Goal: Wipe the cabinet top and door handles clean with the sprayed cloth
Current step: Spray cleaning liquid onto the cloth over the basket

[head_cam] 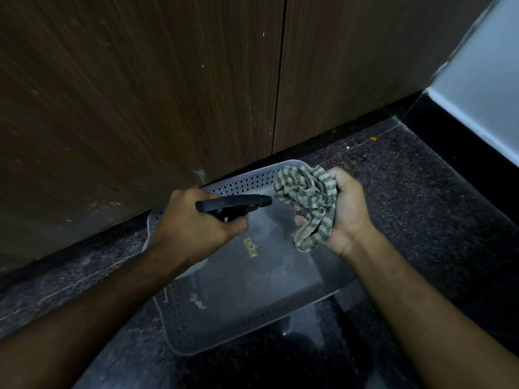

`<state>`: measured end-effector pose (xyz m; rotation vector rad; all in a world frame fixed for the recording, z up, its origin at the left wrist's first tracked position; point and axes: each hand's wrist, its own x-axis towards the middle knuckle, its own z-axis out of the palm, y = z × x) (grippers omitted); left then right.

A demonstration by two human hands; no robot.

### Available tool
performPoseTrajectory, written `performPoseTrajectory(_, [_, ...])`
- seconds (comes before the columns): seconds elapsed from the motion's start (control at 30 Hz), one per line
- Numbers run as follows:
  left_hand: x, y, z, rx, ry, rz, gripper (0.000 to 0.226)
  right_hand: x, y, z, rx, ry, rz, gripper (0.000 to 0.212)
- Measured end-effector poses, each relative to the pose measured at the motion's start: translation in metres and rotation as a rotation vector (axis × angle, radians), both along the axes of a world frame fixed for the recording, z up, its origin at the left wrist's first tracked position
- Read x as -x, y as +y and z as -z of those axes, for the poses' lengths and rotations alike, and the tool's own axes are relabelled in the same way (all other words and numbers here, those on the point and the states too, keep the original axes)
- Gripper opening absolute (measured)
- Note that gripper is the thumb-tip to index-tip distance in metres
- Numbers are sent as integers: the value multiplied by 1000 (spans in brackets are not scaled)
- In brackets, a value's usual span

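The left hand (pixel 193 220) grips a black spray bottle head (pixel 233 204), fingers curled round its neck, the nozzle aimed toward three o'clock at the cloth. The right hand (pixel 344 209) clutches a bunched green-and-beige striped cloth (pixel 307 200), just beside the nozzle tip. Both are held above a grey perforated plastic tray (pixel 238 313) lying on the dark speckled stone floor (pixel 421 197). Brown wooden cabinet doors (pixel 140 94) rise at twelve o'clock.

both forearms reach forward; left hand (pixel 196 220) fingers curled in a grip; right hand (pixel 344 211) clenched, palm up
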<state>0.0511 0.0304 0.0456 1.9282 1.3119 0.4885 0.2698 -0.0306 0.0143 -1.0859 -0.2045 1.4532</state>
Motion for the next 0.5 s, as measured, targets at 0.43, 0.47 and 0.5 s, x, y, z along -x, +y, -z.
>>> performPoseTrajectory(0.43, [1, 1, -8, -43, -79, -84, 28, 5, 4, 3, 17, -21, -7, 30])
performPoseTrajectory(0.47, [1, 0, -8, -38, -67, -60, 28, 5, 4, 3, 19, -18, -9, 30])
performPoseTrajectory(0.5, [1, -1, -8, -25, -51, -30, 29, 5, 4, 3, 20, -21, -9, 29])
